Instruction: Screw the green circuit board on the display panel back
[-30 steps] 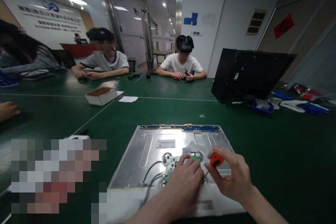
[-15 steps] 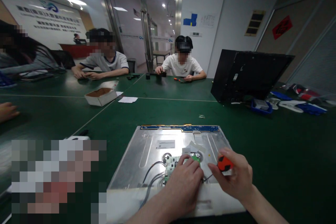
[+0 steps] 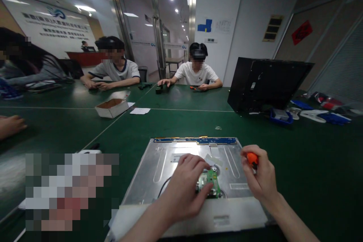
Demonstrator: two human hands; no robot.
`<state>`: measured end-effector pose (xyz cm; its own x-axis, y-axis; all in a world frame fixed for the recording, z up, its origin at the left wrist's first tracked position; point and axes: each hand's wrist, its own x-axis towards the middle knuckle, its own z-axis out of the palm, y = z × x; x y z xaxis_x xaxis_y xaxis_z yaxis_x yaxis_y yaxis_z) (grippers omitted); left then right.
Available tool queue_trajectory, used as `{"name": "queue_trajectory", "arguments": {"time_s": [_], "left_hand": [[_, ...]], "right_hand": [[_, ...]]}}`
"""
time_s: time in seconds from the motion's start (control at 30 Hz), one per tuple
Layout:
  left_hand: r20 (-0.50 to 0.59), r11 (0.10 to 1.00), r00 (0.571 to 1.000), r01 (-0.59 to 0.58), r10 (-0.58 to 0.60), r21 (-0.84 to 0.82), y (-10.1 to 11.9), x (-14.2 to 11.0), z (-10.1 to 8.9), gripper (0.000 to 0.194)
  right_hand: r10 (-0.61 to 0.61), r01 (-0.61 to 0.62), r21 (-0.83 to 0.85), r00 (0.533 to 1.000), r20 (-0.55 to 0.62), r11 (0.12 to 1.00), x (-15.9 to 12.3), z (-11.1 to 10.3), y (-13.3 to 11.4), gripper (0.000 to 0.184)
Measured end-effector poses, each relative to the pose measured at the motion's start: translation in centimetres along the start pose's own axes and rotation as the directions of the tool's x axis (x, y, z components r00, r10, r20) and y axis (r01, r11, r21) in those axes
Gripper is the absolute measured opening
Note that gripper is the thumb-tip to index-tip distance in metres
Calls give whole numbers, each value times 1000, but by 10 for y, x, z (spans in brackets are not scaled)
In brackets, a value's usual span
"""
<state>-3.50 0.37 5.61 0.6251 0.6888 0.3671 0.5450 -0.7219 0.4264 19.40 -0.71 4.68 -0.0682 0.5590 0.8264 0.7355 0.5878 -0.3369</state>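
A flat metal display panel (image 3: 141, 174) lies back side up in front of me, with a blue circuit strip (image 3: 181, 140) along its far edge. On its middle sits a green circuit board (image 3: 213, 179), partly covered by my left hand (image 3: 185, 185). That hand is open, thumb and fingers apart, resting over the board's left part; a dark cable runs out beside it. My right hand (image 3: 265, 177) is wrapped round the orange handle of a screwdriver (image 3: 252, 158), raised by the panel's right edge. The screwdriver's shaft cannot be made out.
A large black monitor casing (image 3: 269, 83) stands at the right, with a blue tray (image 3: 280, 115) at its foot. An open white box (image 3: 112, 109) and a paper (image 3: 140, 111) lie left of centre. Several people sit round the green table (image 3: 187, 123); one person's hand (image 3: 13, 126) rests at the left.
My right hand has lifted the screwdriver away from the board, up and to the right. My left hand has shifted left and spread its fingers. The person opposite has lowered a dark object.
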Motion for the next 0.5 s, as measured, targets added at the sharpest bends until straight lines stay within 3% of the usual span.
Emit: {"name": "queue_trajectory", "arguments": {"time_s": [0.1,0.2,0.27,0.33,0.4,0.5], "left_hand": [[-140,992,987,94,-80,90,-24,-19,-30,18],[-178,954,964,230,-197,194,-55,-56,-47,26],[-171,911,943,323,-287,255,-74,-88,-47,34],[-201,870,915,396,-349,293,-88,-119,-39,43],[-205,853,902,427,-379,301,-98,-143,-28,50],[-177,868,911,409,-372,283,-108,-163,-17,54]], "right_hand": [[109,-76,-175,977,185,982,1,-1,2,4],[122,-28,-232,907,402,972,-14,4,3,18],[123,-10,-247,887,445,969,-29,9,1,29],[160,-22,-290,872,463,957,-43,12,-2,22],[205,-40,-336,857,473,941,-51,14,-7,11],[291,-79,-414,828,480,907,-54,17,-14,23]]}}
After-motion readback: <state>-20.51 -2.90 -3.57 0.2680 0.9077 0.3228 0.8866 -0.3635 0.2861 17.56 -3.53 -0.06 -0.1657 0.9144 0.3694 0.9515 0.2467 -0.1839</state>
